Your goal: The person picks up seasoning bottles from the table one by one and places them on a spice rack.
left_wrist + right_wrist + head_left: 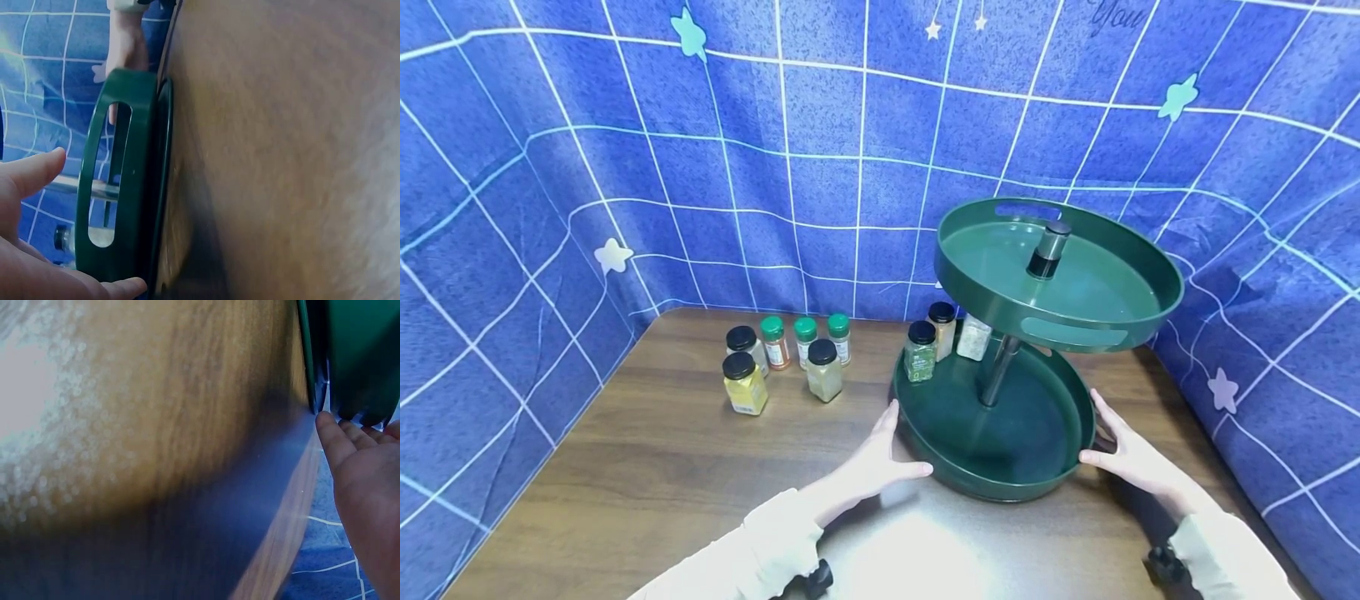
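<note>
Two tiers make up the green rack (1037, 379), which stands on the table (625, 467), right of its middle, its lower tray (1030, 437) between our hands. Our left hand (876, 462) is at the tray's left front and our right hand (1135, 454) at its right side, both with fingers fairly straight and thumbs spread, clenched on nothing; the right fingertips seem to meet the wall, but for the left we cannot tell touching from just beside. We judge the rack stiff and fairly light for its bulk, yet awkward, since the upper tray (1090, 275) sits high on a slim post (1000, 375) and could sway if tipped. Its glossy wall may slip under dry fingers, so we would press evenly from both sides or hook into the slotted side (139, 169). Three jars stand toward the lower tray's back left: a green jar (920, 358), an orange jar (942, 337) and a white jar (973, 340). They look loose and could topple, so we would keep everything level. Six more jars (824, 379) stand left of the rack.
</note>
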{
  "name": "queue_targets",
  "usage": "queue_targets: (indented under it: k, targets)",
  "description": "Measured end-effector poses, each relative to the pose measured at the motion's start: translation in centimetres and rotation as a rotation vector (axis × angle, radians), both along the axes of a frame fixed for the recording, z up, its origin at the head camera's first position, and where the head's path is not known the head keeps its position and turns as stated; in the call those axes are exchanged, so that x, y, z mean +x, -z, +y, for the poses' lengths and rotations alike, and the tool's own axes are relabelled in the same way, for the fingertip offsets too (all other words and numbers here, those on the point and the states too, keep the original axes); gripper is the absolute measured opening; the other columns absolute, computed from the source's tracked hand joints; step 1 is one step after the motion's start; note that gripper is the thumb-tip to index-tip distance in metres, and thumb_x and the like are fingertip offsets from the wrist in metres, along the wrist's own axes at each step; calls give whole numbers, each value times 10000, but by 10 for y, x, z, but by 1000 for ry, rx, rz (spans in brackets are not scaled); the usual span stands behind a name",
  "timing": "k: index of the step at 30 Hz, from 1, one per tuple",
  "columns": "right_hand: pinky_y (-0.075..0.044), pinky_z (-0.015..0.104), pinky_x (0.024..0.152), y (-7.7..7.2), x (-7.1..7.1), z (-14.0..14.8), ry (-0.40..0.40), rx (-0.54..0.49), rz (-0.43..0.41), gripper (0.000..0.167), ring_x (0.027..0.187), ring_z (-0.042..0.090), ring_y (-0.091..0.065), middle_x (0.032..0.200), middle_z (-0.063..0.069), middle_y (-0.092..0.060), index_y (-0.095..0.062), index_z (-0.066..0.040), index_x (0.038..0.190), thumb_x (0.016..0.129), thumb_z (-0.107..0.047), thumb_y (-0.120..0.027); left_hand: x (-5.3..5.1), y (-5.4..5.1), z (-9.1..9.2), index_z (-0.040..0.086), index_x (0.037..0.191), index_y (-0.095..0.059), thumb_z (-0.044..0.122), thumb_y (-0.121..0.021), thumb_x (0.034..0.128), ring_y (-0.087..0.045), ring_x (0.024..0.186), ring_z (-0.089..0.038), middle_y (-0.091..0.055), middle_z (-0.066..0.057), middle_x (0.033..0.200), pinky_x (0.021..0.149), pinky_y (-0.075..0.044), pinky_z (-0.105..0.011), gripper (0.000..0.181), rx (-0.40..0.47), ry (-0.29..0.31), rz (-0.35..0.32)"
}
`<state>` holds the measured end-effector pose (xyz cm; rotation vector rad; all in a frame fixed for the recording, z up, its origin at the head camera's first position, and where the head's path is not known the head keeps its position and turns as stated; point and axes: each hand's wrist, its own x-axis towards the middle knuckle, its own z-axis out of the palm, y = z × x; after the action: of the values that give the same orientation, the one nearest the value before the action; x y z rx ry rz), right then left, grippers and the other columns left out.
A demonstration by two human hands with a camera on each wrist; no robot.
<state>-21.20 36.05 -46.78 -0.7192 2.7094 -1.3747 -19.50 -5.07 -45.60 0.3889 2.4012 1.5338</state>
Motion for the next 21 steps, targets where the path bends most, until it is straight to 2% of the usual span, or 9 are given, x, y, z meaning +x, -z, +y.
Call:
queue_targets:
  k: [3,5,10,16,21]
  targets:
    - [-330,23,901,0,-1,0,-10,-21,-3,946,1234,-125,-294,1482,379,-49,1,-6,1498,829,12,-668,5,0,0,56,1512,-59,333,-770,767,-85,1446,-319,-73,-150,1579,1145,-128,-542,1067,-9,9,-7]
    - [-327,20,901,0,-1,1,-10,-28,-7,950,1192,-188,-269,1483,378,-38,8,-22,1502,831,15,-664,7,0,0,55,1512,-61,328,-769,769,-81,1446,-321,-71,-150,1579,1144,-127,-546,1062,-12,14,-6]
    - [-326,19,902,-1,0,0,-10,-34,-10,953,1203,-182,-265,1491,365,-32,8,-66,1511,836,13,-660,8,-2,2,51,1511,-59,322,-769,771,-78,1446,-326,-65,-156,1579,1141,-125,-553,1060,-6,14,0]
    - [-331,25,909,-1,0,0,-36,-66,13,944,1205,-203,-272,1468,392,-24,4,-14,1500,826,47,-655,3,-1,3,50,1511,-47,334,-772,767,-73,1446,-331,-54,-164,1578,1140,-125,-554,1077,-7,5,2]
    - [-330,27,912,0,0,0,-31,-56,-2,929,1207,-201,-264,1475,383,-18,8,3,1495,840,26,-650,-2,1,2,69,1515,-40,371,-778,755,-75,1448,-325,-55,-156,1580,1141,-131,-550,1101,-14,-3,-6]
